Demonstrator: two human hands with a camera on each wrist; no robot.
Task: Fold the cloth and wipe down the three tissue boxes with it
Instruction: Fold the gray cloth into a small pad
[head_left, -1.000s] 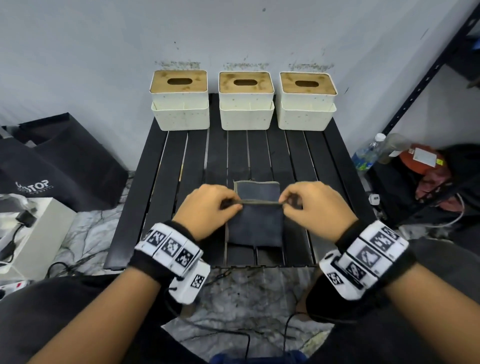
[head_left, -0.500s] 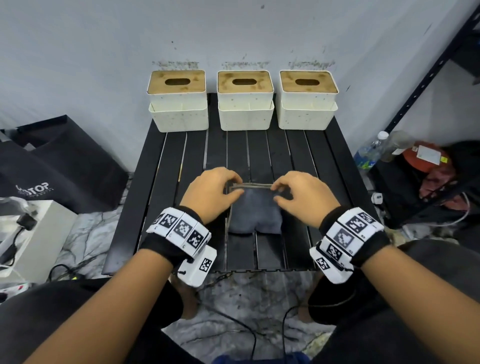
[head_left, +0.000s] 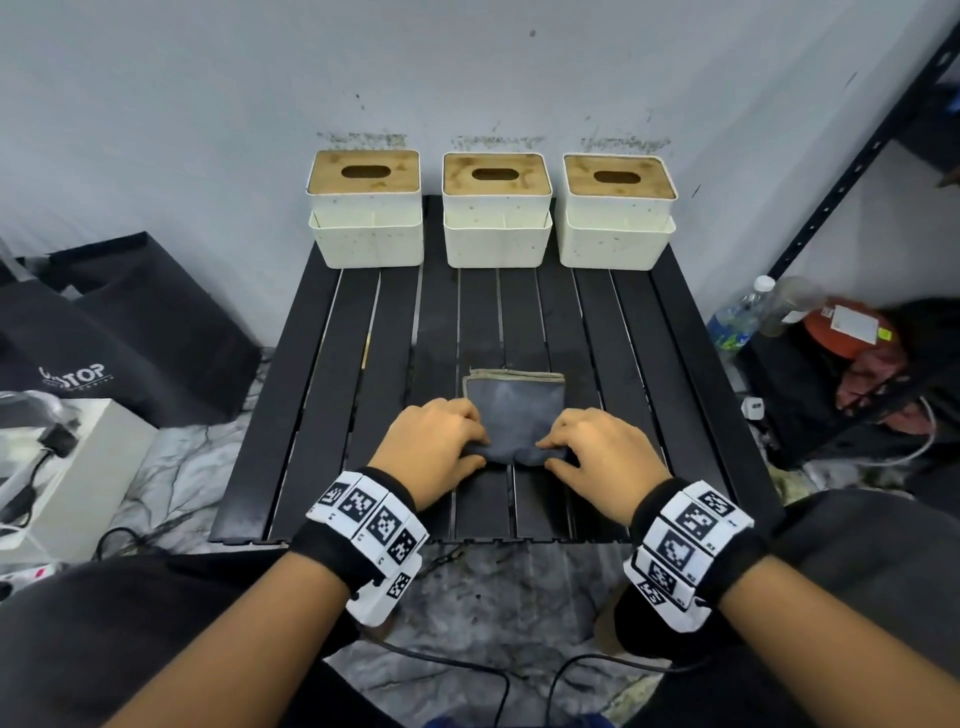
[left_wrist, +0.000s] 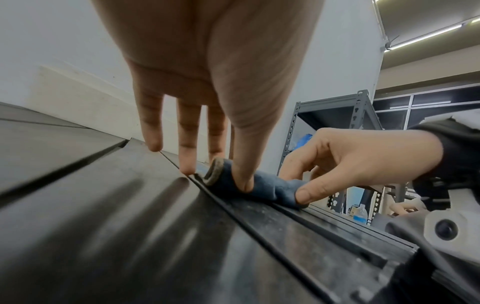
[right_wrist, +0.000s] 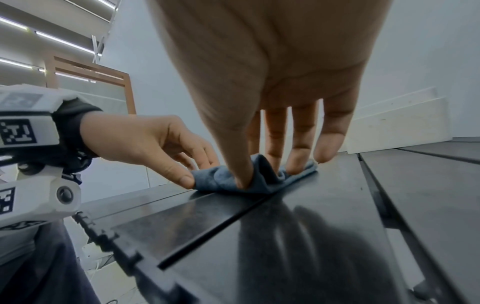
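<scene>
A dark blue-grey cloth (head_left: 514, 408) lies folded on the black slatted table (head_left: 322, 415), its tan-hemmed edges stacked at the far side. My left hand (head_left: 480, 447) pinches the near-left corner of the fold, and in the left wrist view the thumb digs into the cloth (left_wrist: 262, 185). My right hand (head_left: 545, 449) pinches the near-right corner; the right wrist view shows its thumb pushed into the bunched cloth (right_wrist: 223, 179). Three cream tissue boxes with wooden lids stand in a row at the table's far edge: left (head_left: 363, 208), middle (head_left: 496, 208), right (head_left: 618, 208).
A grey wall rises just behind the boxes. On the floor to the left are a black bag (head_left: 130, 332) and a white box (head_left: 78, 467). To the right are a metal rack (head_left: 857, 156), bottles (head_left: 737, 317) and clutter. Cables (head_left: 467, 670) trail under the table's near edge.
Both hands carried the cloth's near edge forward and laid it on the far edge. They then drew back to the new fold at the near side and now pinch its corners.
</scene>
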